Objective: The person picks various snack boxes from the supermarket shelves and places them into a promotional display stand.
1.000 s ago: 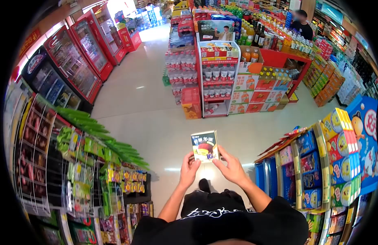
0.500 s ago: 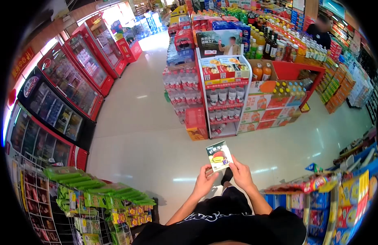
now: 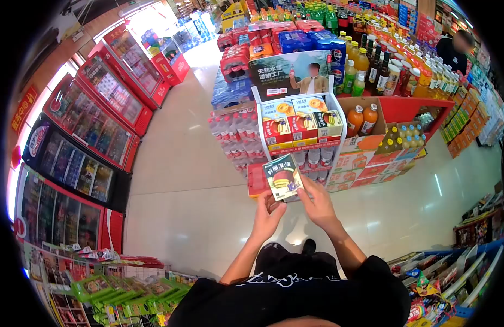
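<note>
A small box of chocolate pies (image 3: 282, 179), dark green and cream with a picture of the pie on its front, is held up between both my hands. My left hand (image 3: 269, 215) grips its lower left corner with curled fingers. On the lower right side, my right hand (image 3: 316, 201) has its thumb and fingers pressed to the box. Just beyond stands a white display rack (image 3: 339, 122), whose top shelf holds similar snack boxes (image 3: 302, 125) in red, yellow and dark green. Bottled water (image 3: 313, 159) on the shelf below is partly hidden by the held box.
Red-framed drink fridges (image 3: 91, 122) line the left wall. Stacked water packs (image 3: 233, 125) and juice cartons (image 3: 358, 169) flank the rack. Snack racks stand near me at lower left (image 3: 126, 291) and lower right (image 3: 426, 289). Another person (image 3: 452, 53) is at the far right.
I have come closer to the display rack, which now looks larger. The pie box, still in both hands, has moved up in view and now overlaps the rack's lower shelves.
</note>
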Tool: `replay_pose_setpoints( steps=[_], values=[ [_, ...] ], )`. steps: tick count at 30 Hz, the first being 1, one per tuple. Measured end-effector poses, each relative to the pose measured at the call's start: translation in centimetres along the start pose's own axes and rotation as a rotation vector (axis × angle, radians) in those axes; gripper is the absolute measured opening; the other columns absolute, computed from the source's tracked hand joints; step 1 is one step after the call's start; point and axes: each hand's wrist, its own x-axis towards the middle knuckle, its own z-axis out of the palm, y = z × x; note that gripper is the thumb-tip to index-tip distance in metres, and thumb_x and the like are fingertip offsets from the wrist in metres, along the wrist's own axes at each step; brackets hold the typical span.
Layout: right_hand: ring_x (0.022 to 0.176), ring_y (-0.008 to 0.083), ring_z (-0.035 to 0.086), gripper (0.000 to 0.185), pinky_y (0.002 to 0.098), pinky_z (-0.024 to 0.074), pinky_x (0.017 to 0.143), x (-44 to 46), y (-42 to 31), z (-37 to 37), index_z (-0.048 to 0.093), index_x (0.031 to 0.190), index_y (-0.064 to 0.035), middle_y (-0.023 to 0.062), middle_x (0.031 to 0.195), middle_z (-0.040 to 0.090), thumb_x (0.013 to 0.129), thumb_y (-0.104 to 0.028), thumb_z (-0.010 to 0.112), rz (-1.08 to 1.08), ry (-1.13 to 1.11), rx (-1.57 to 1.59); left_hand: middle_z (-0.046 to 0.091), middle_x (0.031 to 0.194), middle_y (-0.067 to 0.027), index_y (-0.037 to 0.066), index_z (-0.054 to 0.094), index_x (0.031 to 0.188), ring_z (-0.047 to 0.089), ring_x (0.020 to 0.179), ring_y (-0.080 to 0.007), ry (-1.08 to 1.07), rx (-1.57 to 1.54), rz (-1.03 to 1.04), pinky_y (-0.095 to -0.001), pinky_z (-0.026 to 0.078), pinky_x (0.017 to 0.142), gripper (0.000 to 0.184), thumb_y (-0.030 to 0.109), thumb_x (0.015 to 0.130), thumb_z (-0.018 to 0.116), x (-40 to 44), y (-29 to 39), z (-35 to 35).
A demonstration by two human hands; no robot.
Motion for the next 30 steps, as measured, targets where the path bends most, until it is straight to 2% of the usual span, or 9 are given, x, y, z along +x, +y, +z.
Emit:
replay_pose_setpoints(
  steps=[1, 7, 11, 14, 17, 19, 20, 24, 30],
  values=[
    [0.115, 0.0393, 0.066, 0.046, 0.0411, 0.0510, 0.100, 1.7, 0.6, 0.2, 0.057, 0.140, 0.0039, 0.0264, 0.136, 0.062, 0.101, -0.020, 0.061, -0.024, 0.026, -0.015, 0.055, 0.138, -0.0188, -0.001, 0.036, 0.141, 0.057, 0.128, -0.0248, 0.003, 0.008, 0.000, -0.0387, 0.048, 0.105, 0.056, 0.007, 0.097, 0.070, 1.8, -0.1, 0.0],
    [0.099, 0.0206, 0.068, 0.044, 0.0309, 0.0542, 0.087, 11.3, 2.7, 3.3, 0.057, 0.141, 0.0010, 0.0167, 0.127, 0.067, 0.100, -0.014, 0.060, 0.303, 0.126, 0.350, 0.048, 0.141, -0.0163, -0.001, 0.037, 0.146, 0.056, 0.127, -0.0245, -0.018, 0.110, 0.130, -0.0392, 0.050, 0.105, 0.060, 0.006, 0.096, 0.070, 13.6, 0.3, -0.7],
    [0.101, 0.0180, 0.066, 0.045, 0.0308, 0.0530, 0.088, 18.4, 8.4, 6.4, 0.057, 0.141, 0.0026, 0.0150, 0.121, 0.068, 0.100, -0.016, 0.061, 0.296, 0.223, 0.267, 0.046, 0.143, -0.0141, -0.001, 0.038, 0.148, 0.056, 0.128, -0.0244, -0.060, 0.252, 0.135, -0.0368, 0.051, 0.103, 0.059, 0.003, 0.097, 0.067, 21.9, -2.6, -3.6],
    [0.089, 0.0092, 0.061, 0.048, 0.0261, 0.0511, 0.080, 23.6, 10.2, 7.6, 0.055, 0.146, 0.0003, 0.0065, 0.107, 0.069, 0.102, -0.018, 0.061, 0.324, 0.201, 0.150, 0.045, 0.143, -0.0170, -0.002, 0.039, 0.149, 0.056, 0.128, -0.0267, -0.087, 0.288, 0.104, -0.0367, 0.053, 0.100, 0.061, 0.006, 0.097, 0.069, 27.1, -2.1, -5.2],
    [0.089, 0.0111, 0.061, 0.049, 0.0271, 0.0507, 0.083, 27.7, 10.1, 8.4, 0.055, 0.145, 0.0014, 0.0069, 0.105, 0.069, 0.103, -0.021, 0.062, 0.425, 0.152, 0.149, 0.050, 0.137, -0.0165, 0.000, 0.046, 0.146, 0.058, 0.123, -0.0258, -0.087, 0.236, 0.066, -0.0358, 0.054, 0.094, 0.058, 0.011, 0.095, 0.071, 31.7, -2.5, -6.7],
    [0.097, 0.0150, 0.065, 0.051, 0.0295, 0.0504, 0.089, 29.1, 11.1, 9.2, 0.053, 0.146, 0.0021, 0.0119, 0.112, 0.071, 0.103, -0.024, 0.062, 0.449, 0.158, 0.071, 0.055, 0.130, -0.0155, 0.001, 0.050, 0.143, 0.060, 0.114, -0.0247, -0.073, 0.292, 0.054, -0.0364, 0.052, 0.088, 0.055, 0.015, 0.095, 0.072, 33.7, -2.3, -7.5],
    [0.099, 0.0161, 0.065, 0.051, 0.0300, 0.0502, 0.091, 29.7, 11.7, 9.5, 0.053, 0.146, 0.0022, 0.0134, 0.115, 0.071, 0.103, -0.024, 0.062, 0.474, 0.151, 0.066, 0.057, 0.122, -0.0122, 0.001, 0.052, 0.140, 0.058, 0.102, -0.0206, -0.055, 0.364, 0.166, -0.0327, 0.050, 0.080, 0.051, 0.013, 0.094, 0.073, 34.3, -2.4, -7.7],
    [0.108, 0.0203, 0.067, 0.052, 0.0321, 0.0495, 0.097, 31.2, 9.7, 9.8, 0.052, 0.147, 0.0027, 0.0185, 0.124, 0.070, 0.104, -0.027, 0.060, 0.576, 0.136, 0.068, 0.053, 0.112, -0.0065, 0.002, 0.055, 0.132, 0.050, 0.086, -0.0125, -0.024, 0.287, 0.101, -0.0277, 0.046, 0.070, 0.043, 0.007, 0.093, 0.072, 36.0, -4.1, -8.6],
    [0.110, 0.0235, 0.068, 0.052, 0.0332, 0.0501, 0.096, 31.1, 9.5, 10.6, 0.052, 0.146, 0.0021, 0.0204, 0.126, 0.070, 0.105, -0.028, 0.059, 0.540, 0.190, 0.047, 0.049, 0.107, -0.0038, 0.000, 0.052, 0.130, 0.047, 0.081, -0.0089, -0.034, 0.188, 0.048, -0.0241, 0.042, 0.066, 0.041, 0.008, 0.095, 0.071, 36.8, -5.9, -8.7]
  ],
)
